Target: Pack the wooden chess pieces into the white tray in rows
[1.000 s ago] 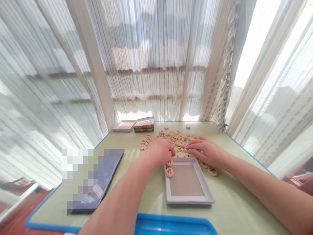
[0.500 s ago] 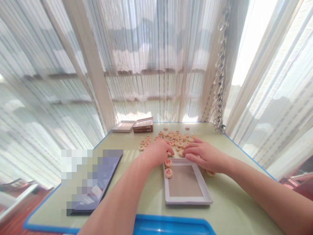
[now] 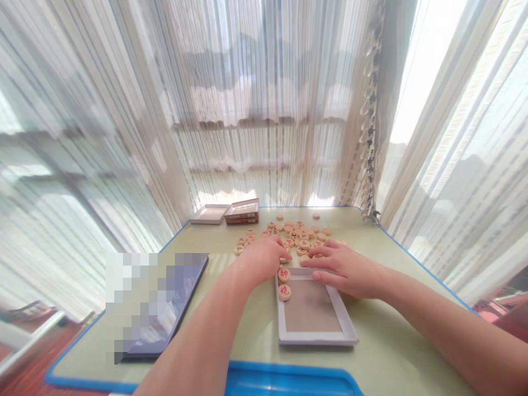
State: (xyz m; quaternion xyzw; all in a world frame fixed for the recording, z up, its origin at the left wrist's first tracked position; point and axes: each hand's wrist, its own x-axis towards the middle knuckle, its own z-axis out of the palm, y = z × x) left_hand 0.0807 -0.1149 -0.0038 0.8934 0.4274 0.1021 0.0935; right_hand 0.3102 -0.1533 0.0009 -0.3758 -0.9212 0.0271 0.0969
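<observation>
1. Around mid-frame, the loose round pieces (image 3: 304,244) look light, hard and smooth; likely best pinched by their rims.
2. Left hand (image 3: 267,258): fingers curled down at 1 piece (image 3: 282,260) just above the shallow tray (image 3: 317,337); I cannot tell if gripped.
3. Right hand (image 3: 348,269): fingers loosely spread, nothing visibly held; pieces just beside it, toward upper left.
4. Along the tray's left wall: 2 red-marked pieces (image 3: 284,292).

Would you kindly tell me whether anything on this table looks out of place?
Mildly, yes: two round pieces lie near the far edge of the table, apart from the main cluster, so they look like strays.
</observation>
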